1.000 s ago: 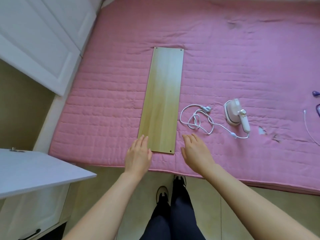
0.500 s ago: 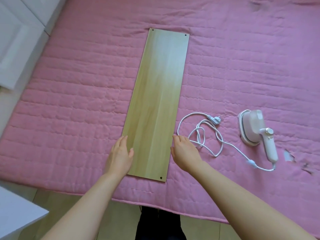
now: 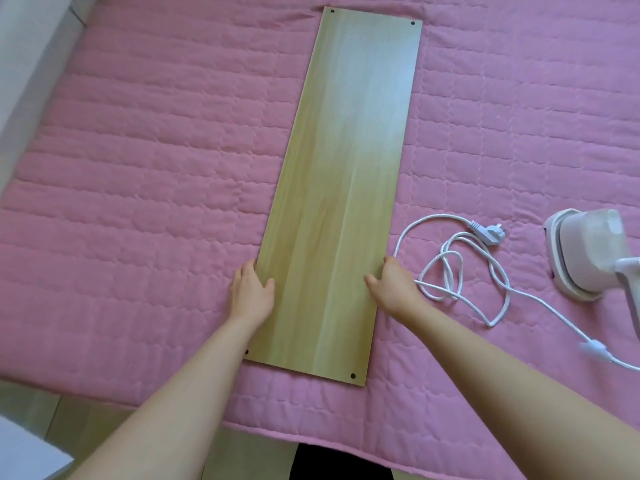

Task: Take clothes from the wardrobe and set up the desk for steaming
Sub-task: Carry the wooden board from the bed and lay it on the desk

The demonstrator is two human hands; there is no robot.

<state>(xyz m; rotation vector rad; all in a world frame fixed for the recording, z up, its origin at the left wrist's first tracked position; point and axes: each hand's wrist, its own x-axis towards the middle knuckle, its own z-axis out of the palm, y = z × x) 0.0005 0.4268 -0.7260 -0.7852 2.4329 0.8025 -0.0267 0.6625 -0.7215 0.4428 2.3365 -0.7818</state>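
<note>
A long light wooden board point(image 3: 341, 188) lies flat on the pink quilted bed point(image 3: 145, 174), its short end toward me. My left hand point(image 3: 251, 294) grips the board's left long edge, thumb on top. My right hand point(image 3: 393, 289) grips the right long edge the same way. To the right lies a white handheld steamer point(image 3: 588, 252), with its white cord point(image 3: 460, 275) coiled between it and the board, the plug point(image 3: 488, 233) loose on the quilt.
A white wardrobe door point(image 3: 31, 53) stands at the upper left beside the bed. A white cabinet corner point(image 3: 24, 452) shows at the lower left. Beige floor tiles run along the bed's front edge.
Both hands have moved forward from the board's near end to its two long edges and closed on them. The view has come closer to the bed.
</note>
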